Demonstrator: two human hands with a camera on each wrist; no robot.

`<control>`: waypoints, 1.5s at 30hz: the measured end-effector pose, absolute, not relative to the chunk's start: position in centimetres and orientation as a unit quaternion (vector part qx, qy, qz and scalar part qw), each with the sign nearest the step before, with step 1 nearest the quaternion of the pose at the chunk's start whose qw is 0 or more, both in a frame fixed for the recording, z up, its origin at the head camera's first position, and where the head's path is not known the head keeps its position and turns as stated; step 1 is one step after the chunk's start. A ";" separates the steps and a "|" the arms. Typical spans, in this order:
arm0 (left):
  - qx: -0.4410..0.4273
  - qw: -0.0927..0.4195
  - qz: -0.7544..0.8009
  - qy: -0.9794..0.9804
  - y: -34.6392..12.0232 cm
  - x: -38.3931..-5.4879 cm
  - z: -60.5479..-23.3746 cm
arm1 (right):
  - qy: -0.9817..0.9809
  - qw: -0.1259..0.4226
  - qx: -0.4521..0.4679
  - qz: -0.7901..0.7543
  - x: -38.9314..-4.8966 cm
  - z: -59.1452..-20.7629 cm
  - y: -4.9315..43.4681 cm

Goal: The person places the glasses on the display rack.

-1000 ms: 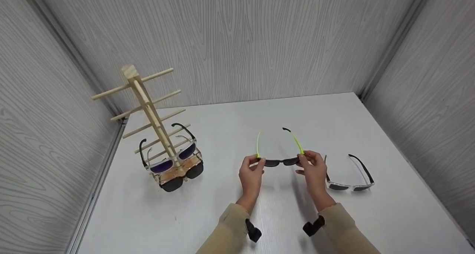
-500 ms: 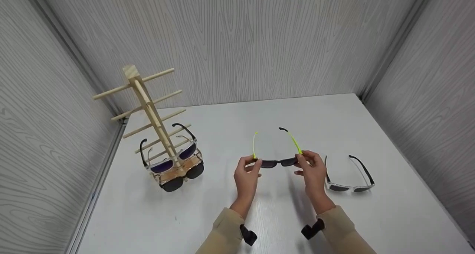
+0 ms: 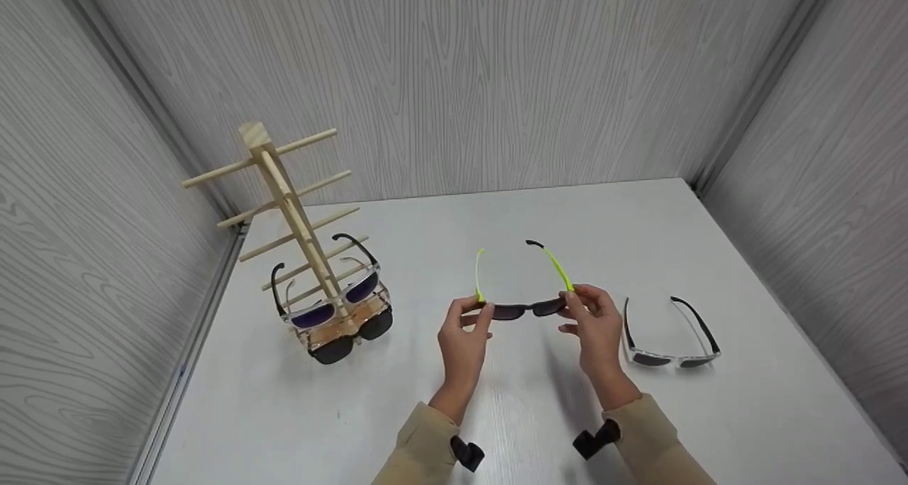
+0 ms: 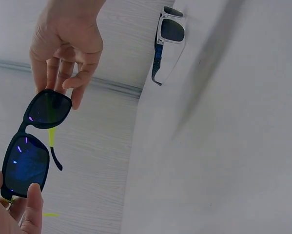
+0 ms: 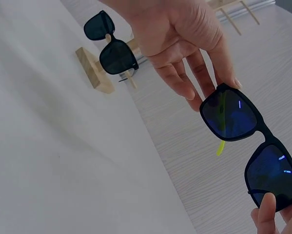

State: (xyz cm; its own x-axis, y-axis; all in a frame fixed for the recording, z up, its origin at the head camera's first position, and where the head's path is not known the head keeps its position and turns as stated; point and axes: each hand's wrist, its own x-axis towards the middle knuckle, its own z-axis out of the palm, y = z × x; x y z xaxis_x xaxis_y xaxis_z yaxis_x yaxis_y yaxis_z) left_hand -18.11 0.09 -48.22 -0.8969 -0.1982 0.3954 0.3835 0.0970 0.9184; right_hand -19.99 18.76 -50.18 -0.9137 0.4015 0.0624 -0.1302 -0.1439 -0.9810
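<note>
Dark-lensed sunglasses (image 3: 527,310) with a black front and neon-yellow temples are held up between both hands, temples unfolded and pointing away from me. My left hand (image 3: 462,347) pinches the left end of the frame between thumb and fingers. At the opposite end my right hand (image 3: 598,332) pinches the right corner near the hinge. In the left wrist view the black front of the sunglasses (image 4: 25,127) slants between the two hands. The right wrist view shows both lenses of the sunglasses (image 5: 255,131) with bluish reflections.
A wooden display rack (image 3: 298,223) with several pegs stands at the left. Its lower pegs carry clear-framed sunglasses (image 3: 314,316) and, beneath, another dark-lensed pair (image 3: 333,350). Clear-fronted sunglasses with black temples (image 3: 674,359) lie on the white table (image 3: 425,244) right of my right hand. Grey wood-grain walls enclose the table.
Both hands have shifted a little to the left with the yellow-templed sunglasses, the left hand more than the right. The rack and the pair on the table stay in place.
</note>
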 end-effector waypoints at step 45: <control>-0.055 0.337 -0.649 -0.680 -4.8 -16.0 -44.2 | -0.577 0.144 0.025 0.804 -20.4 -45.4 13.0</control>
State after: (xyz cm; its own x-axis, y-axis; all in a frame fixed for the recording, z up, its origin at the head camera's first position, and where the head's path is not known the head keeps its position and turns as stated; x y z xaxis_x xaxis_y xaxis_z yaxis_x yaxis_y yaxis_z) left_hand -15.95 -4.84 -44.21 -0.7669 -0.3629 0.5294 0.5117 0.1521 0.8456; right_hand -20.44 13.04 -45.43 -0.9575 0.2014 0.2064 -0.2599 -0.2927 -0.9202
